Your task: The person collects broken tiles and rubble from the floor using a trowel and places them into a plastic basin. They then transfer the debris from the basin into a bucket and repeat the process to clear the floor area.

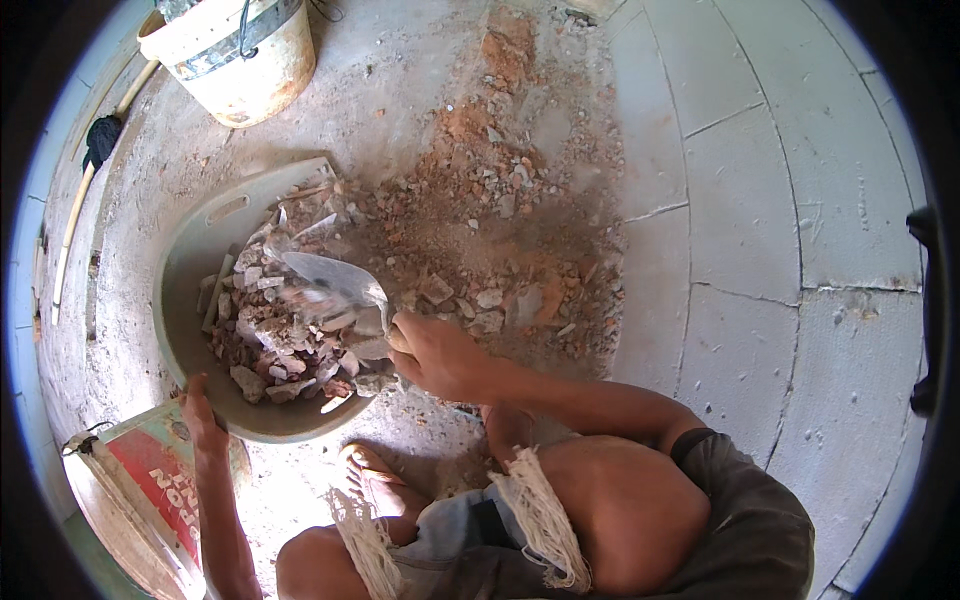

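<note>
My right hand (pixel 437 355) is closed round the handle of a trowel (pixel 335 277), its metal blade reaching left over a grey-green plastic tub (pixel 180 290). Bits of rubble blur beneath the blade. Broken rubble (pixel 285 345), pale and reddish pieces of masonry and tile, half fills the tub, which lies tipped with its far rim toward the debris. My left hand (pixel 203 412) grips the tub's near left rim, its fingers curled over the edge. Beside the tub's right side spreads a heap of loose rubble and dust (pixel 490 260) on the floor.
A dirty white bucket (pixel 240 70) stands at the far left, near a wooden pole (pixel 75 215) with a black wrapping. A red-and-white bucket (pixel 150 480) lies near my left forearm. Pale floor slabs (pixel 740 200) cover the right side. My sandalled foot (pixel 372 480) is close to the tub.
</note>
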`<state>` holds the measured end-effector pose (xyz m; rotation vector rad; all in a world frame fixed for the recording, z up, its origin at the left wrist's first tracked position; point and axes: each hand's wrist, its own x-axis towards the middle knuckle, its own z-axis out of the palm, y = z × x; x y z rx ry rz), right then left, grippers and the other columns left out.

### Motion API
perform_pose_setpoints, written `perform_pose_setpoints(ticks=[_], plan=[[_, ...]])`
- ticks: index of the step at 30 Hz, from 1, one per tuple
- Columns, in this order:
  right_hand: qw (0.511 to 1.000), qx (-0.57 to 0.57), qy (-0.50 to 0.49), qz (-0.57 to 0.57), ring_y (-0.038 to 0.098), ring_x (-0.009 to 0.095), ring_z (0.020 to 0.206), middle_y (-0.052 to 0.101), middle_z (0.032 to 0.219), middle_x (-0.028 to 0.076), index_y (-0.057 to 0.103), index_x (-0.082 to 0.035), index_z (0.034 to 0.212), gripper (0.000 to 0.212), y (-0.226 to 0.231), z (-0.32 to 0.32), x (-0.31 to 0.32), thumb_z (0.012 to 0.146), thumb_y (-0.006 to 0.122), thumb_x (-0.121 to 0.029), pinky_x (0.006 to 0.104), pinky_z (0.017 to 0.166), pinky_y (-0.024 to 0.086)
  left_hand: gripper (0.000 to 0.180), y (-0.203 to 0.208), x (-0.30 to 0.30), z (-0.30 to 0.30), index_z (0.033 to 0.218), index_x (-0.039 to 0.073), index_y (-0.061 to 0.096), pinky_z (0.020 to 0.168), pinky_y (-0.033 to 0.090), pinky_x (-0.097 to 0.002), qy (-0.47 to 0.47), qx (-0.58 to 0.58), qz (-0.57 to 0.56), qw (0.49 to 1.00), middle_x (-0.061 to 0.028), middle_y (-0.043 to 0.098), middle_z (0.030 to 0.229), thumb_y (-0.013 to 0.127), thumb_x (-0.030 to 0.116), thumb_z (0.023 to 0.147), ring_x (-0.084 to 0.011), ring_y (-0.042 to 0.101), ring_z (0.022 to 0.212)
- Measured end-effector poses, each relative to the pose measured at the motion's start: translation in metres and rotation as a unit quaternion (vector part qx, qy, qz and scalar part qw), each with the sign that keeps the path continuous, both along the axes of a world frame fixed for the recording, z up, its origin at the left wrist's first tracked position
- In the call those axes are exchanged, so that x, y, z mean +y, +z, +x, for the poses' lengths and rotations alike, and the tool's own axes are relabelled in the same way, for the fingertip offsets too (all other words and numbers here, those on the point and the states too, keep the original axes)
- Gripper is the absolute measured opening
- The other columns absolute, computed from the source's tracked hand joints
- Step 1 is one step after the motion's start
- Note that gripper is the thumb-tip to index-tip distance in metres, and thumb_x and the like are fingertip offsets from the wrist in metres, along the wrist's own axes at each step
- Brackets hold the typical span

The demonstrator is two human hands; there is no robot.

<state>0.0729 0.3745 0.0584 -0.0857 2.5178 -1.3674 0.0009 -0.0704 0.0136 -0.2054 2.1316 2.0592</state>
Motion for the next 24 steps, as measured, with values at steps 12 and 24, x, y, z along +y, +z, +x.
perform_pose_setpoints(ticks=[12, 24], plan=[[0.786, -0.180, -0.588, -0.058, 0.063, 0.044, 0.080, 0.061, 0.091, 0.024, 0.043, 0.002, 0.115, 0.033, -0.053, 0.150, 0.091, 0.087, 0.058, -0.009, 0.0512, 0.070, 0.052, 0.017, 0.000, 0.013, -0.003, 0.088, -0.001, 0.064, 0.066, 0.049, -0.0304, 0.091, 0.015, -0.133, 0.987, -0.0067, 0.061, 0.084, 0.056, 0.013, 0.083, -0.0168, 0.058, 0.074], [0.970, -0.138, -0.195, 0.053, 0.065, 0.036, 0.080, 0.060, 0.096, 0.025, 0.044, 0.003, 0.118, 0.039, -0.007, 0.077, 0.019, 0.091, 0.056, -0.022, 0.0490, 0.068, 0.051, 0.014, 0.006, 0.007, -0.003, 0.094, 0.001, 0.061, 0.075, 0.050, -0.0339, 0.084, -0.124, 0.107, 0.983, -0.0047, 0.058, 0.094, 0.055, 0.008, 0.083, -0.0168, 0.057, 0.084]])
